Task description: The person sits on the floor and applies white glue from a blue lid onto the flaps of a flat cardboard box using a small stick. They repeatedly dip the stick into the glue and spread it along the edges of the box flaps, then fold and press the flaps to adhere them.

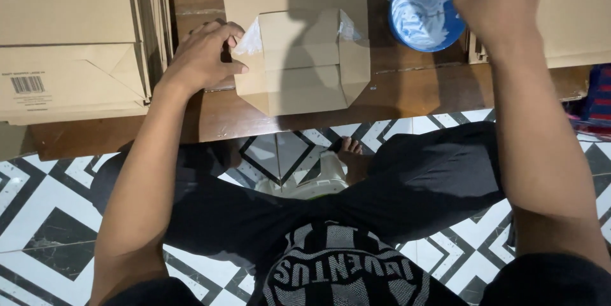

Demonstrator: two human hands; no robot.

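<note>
cardboard piece (305, 64), folded into a flat tan shape with white paste smeared on its two upper corners, lay on the low wooden board (407, 90) in front of my crossed legs. it looked light and stiff, likely to slide at a nudge and to bend along its creases, and the wet corners looked sticky, so i judged the dry left edge or the plain lower flap the better place to hold it. my left hand (203, 58) rested at that left edge, fingers curled together, the thumb touching the card beside the pasted corner. my right hand (496, 0) hovered over the blue bowl (423, 10) of white paste, fingers loosely spread, gripping nothing. flat cardboard stacks (70, 39) lay to the left, and patterned floor tiles (38, 217) showed below.
</note>
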